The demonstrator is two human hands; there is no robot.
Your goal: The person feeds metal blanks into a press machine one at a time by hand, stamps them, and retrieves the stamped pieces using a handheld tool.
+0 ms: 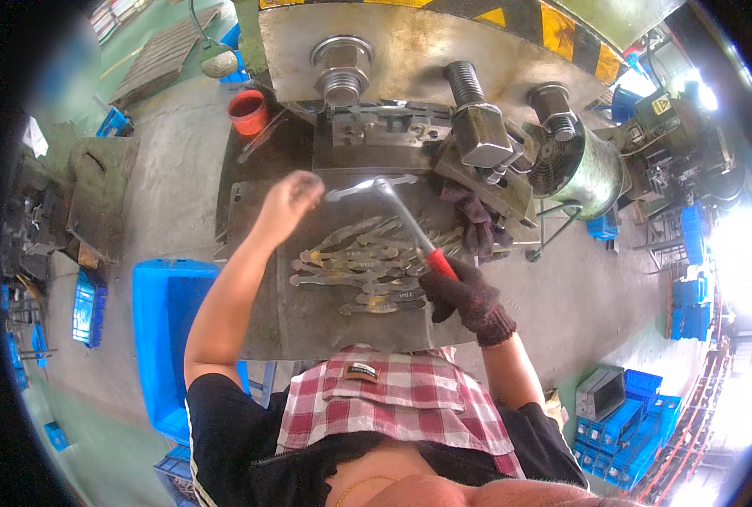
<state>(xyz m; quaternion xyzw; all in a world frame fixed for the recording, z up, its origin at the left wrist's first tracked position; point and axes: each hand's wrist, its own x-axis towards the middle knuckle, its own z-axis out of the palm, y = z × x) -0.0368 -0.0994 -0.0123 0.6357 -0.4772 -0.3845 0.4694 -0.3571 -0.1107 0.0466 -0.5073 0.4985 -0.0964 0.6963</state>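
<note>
My right hand (467, 297), in a dark knitted glove, is closed round the red grip of a long metal-shafted tool (408, 217). The tool's far end meets a shiny, narrow metal piece (355, 191) lying by the press. Just left of that piece is my bare left hand (291, 203), its fingers blurred and seemingly curled; whether they hold anything does not show. Several flat, shaped metal pieces (359, 262) lie in a loose pile on the worktable (262, 325), between my two arms.
The press (418, 51), with big bolts and a die (384, 131), stands ahead. A red cup (247, 112) sits at the back left, and a dark glove (475, 215) lies on the right. A large blue bin (152, 338) is left of the table; a green fan (578, 169) stands right.
</note>
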